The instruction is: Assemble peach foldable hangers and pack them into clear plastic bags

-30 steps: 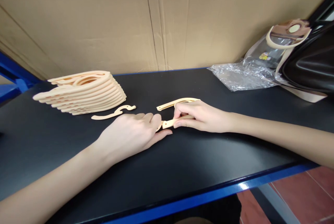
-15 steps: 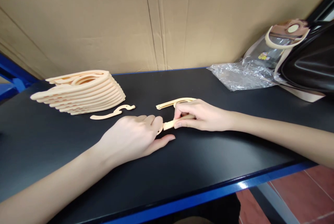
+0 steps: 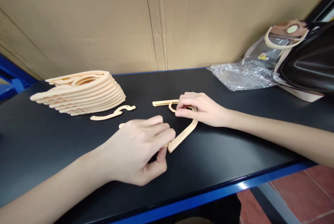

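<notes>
Between my hands lies a beige plastic folding hanger, one arm slanting toward me and the other pointing left along the far side. My right hand pinches it around its bend by the curved hook. My left hand has its fingers closed on a slim beige hanger arm, mostly hidden under the palm. That piece's other end meets the tip of the near arm; whether the two are joined is hidden by my fingers. A loose, wavy beige hanger arm rests on the black tabletop beyond my left hand.
A stack of folded beige hangers stands at the left. Toward the back right are a crumpled clear plastic bag, a clear bottle with a carrying strap, and a black bag. Cardboard lines the back; a blue edge runs in front.
The hanger's near arm has swung out toward me. My left hand has shifted slightly nearer, its thumb now curled in, while my right hand has moved a little farther away at the bend.
</notes>
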Motion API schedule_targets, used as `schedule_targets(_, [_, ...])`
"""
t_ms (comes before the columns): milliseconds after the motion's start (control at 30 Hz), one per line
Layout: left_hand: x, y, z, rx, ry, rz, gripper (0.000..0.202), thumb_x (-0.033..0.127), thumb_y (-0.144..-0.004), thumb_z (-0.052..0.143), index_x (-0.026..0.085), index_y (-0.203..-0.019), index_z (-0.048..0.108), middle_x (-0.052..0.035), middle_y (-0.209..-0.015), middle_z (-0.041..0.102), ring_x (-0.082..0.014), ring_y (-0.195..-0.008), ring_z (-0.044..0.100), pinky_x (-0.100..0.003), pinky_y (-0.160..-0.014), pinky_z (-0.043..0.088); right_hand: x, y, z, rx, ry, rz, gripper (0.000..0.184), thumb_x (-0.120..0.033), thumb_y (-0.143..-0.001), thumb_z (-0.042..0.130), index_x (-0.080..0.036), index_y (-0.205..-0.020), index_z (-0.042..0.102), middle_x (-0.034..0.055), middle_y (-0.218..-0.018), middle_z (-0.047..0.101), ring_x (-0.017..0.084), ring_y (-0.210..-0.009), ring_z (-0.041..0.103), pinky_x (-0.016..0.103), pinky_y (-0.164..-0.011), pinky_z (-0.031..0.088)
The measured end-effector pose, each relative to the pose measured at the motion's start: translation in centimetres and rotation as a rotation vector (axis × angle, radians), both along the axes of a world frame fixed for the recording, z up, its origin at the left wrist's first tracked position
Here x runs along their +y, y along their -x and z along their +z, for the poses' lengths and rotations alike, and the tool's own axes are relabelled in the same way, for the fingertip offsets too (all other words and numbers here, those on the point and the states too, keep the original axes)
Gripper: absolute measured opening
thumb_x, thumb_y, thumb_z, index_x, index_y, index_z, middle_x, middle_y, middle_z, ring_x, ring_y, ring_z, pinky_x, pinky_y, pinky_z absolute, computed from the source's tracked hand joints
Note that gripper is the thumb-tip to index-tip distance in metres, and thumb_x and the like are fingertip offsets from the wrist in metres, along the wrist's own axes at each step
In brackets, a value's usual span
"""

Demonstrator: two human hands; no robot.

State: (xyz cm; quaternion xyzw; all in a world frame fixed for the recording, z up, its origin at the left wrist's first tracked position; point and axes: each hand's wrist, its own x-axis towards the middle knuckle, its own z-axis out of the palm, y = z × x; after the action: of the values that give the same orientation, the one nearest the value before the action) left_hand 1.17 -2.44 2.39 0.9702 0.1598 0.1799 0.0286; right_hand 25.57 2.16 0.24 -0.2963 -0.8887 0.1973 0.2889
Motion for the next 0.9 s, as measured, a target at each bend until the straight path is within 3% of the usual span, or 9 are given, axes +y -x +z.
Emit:
schedule_targets(133, [0.2,-0.3,0.3,0.038,0.033,-0.013,0.019,0.007,-0.088,0.043,0.016,-0.081,0.058,-0.0050,-0.080,0.055,-0.0209,-0.080,0.046,-0.035,-0.071,0.041,0.3,-0.1,0.0,0.080,0.127,-0.132,0.038,-0.046,-0.102,0.050,-0.020,-0.084,0.071,0.0004,-0.083,0.067,0.015,-0.080,0.061,0.028,-0.078,0.041])
schedule_targets(267, [0.8,-0.1,-0.1,0.051,-0.046,0.029,0.028,0.003,-0.094,0.040,0.014,-0.102,0.064,-0.0116,-0.113,0.062,-0.0264,-0.109,0.052,-0.040,-0.091,0.044,0.6,-0.3,0.0,0.148,0.161,-0.261,0.040,-0.047,-0.101,0.051,-0.020,-0.081,0.072,-0.0009,-0.084,0.069,0.013,-0.078,0.061,0.027,-0.075,0.040])
schedule_targets(400, [1.4,0.3,-1.0,0.054,-0.059,0.153,0.033,0.004,-0.100,0.037,0.018,-0.104,0.067,-0.0131,-0.132,0.056,-0.0252,-0.112,0.056,-0.038,-0.089,0.048,1.1,-0.5,-0.2,0.115,0.119,-0.362,0.031,-0.037,-0.099,0.053,-0.021,-0.083,0.073,-0.0008,-0.088,0.071,0.013,-0.077,0.059,0.028,-0.073,0.039])
schedule_targets(533, [2.0,0.6,-1.3,0.031,0.017,0.213,0.032,0.012,-0.104,0.036,0.019,-0.106,0.066,-0.0124,-0.131,0.057,-0.0228,-0.107,0.062,-0.036,-0.086,0.051,1.3,-0.5,-0.4,0.053,0.074,-0.414,0.024,-0.033,-0.097,0.055,-0.020,-0.085,0.073,0.0020,-0.091,0.069,0.016,-0.081,0.058,0.030,-0.074,0.039])
schedule_targets(700, [2.1,0.7,-1.1,0.007,0.167,0.213,0.024,0.019,-0.105,0.040,0.021,-0.108,0.064,-0.0058,-0.128,0.061,-0.0188,-0.119,0.058,-0.034,-0.101,0.047,1.3,-0.5,-0.6,0.042,0.074,-0.434,0.020,-0.032,-0.096,0.055,-0.021,-0.088,0.070,0.0040,-0.109,0.069,0.017,-0.085,0.059,0.032,-0.075,0.042])
schedule_targets(767, [2.0,0.7,-1.0,0.009,0.228,0.236,0.018,0.028,-0.104,0.046,0.022,-0.106,0.062,-0.0049,-0.126,0.062,-0.0194,-0.121,0.057,-0.034,-0.102,0.046,1.3,-0.5,-0.8,0.049,0.088,-0.413,0.021,-0.033,-0.097,0.054,-0.021,-0.089,0.070,0.0039,-0.117,0.068,0.018,-0.090,0.061,0.033,-0.078,0.043])
schedule_targets(900, [1.9,0.5,-0.9,0.004,0.244,0.213,0.027,0.046,-0.093,0.066,0.021,-0.095,0.058,-0.0055,-0.121,0.063,-0.0214,-0.110,0.059,-0.033,-0.091,0.049,1.3,-0.6,-0.9,0.070,0.100,-0.343,0.022,-0.032,-0.099,0.051,-0.021,-0.092,0.069,0.0055,-0.123,0.067,0.021,-0.103,0.063,0.037,-0.089,0.045])
